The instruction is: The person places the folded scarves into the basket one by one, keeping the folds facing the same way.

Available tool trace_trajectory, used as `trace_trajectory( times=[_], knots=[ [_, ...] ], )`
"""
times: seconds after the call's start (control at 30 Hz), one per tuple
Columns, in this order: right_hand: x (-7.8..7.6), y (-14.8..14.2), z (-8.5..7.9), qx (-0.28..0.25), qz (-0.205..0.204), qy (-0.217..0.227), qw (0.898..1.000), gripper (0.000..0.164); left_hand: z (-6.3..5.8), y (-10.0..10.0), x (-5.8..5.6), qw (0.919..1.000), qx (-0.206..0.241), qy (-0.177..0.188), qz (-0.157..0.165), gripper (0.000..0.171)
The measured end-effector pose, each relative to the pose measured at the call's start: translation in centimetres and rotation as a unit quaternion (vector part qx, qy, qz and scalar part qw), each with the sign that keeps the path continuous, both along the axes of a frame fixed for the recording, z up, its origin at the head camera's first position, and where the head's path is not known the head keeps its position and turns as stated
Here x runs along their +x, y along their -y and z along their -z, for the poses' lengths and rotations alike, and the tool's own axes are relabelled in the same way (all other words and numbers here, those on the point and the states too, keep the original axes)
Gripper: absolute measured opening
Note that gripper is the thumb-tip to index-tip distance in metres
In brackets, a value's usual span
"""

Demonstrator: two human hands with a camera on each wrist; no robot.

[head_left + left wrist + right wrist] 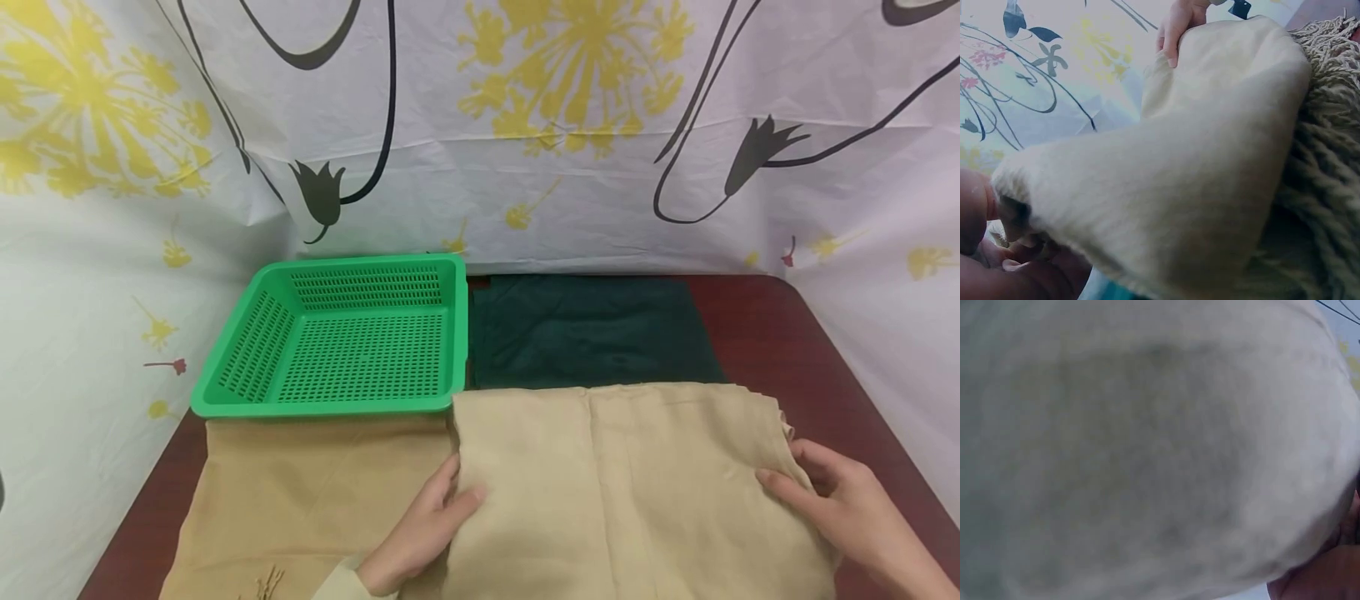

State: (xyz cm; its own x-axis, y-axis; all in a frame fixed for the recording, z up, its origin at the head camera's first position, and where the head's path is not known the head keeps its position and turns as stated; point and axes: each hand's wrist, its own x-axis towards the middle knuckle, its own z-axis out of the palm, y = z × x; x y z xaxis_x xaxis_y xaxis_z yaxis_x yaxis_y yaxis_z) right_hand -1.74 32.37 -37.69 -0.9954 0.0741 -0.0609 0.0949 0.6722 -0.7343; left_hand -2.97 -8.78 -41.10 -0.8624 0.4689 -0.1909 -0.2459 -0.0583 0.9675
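Note:
A folded beige scarf (555, 492) is held up toward me by its two sides, with a crease running down its middle. My left hand (425, 521) pinches the left edge, thumb on the near face and fingers mostly hidden behind. At the opposite edge, my right hand (843, 492) grips the layered folds between thumb and fingers. Twisted fringe (1329, 119) shows beside the cloth in the left wrist view. The scarf (1166, 456) fills most of the right wrist view, blurred, with part of the right hand (1322, 575) at the lower corner.
A green perforated basket (330, 410) stands at the back left of the dark red table (757, 333). Dark green folded cloth (592, 333) lies at the back. Tan cloth (322, 492) with a few loose strands (266, 583) spreads at the left front. Patterned white curtains (420, 108) surround the table.

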Motion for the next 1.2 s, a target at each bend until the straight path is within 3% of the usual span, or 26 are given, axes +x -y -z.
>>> trace_trajectory(
  times=[0.43,0.67,0.9,1.03,1.2],
  knots=[
    [-0.5,0.3,-1.6,-0.036,0.002,0.029,0.999,0.013,-2.1,1.4,0.1,0.9995,-0.01,-0.009,-0.029,0.061],
    [-1.4,1.1,-2.5,-0.079,-0.008,0.057,0.995,0.017,-2.9,2.5,0.3,0.9978,-0.014,0.007,-0.064,0.062],
    [-2.3,2.4,-2.5,-0.11,-0.039,0.049,0.992,0.017,-3.7,3.7,0.4,0.9938,-0.008,0.013,-0.11,0.05],
    [-2.7,3.1,-2.6,-0.146,-0.059,0.042,0.987,0.02,-3.9,4.6,0.4,0.9926,-0.004,-0.002,-0.121,0.047],
    [-3.5,3.9,-2.7,-0.196,-0.08,0.041,0.977,0.021,-4.2,5.6,-0.1,0.993,0.013,-0.044,-0.109,0.046]
  ],
)
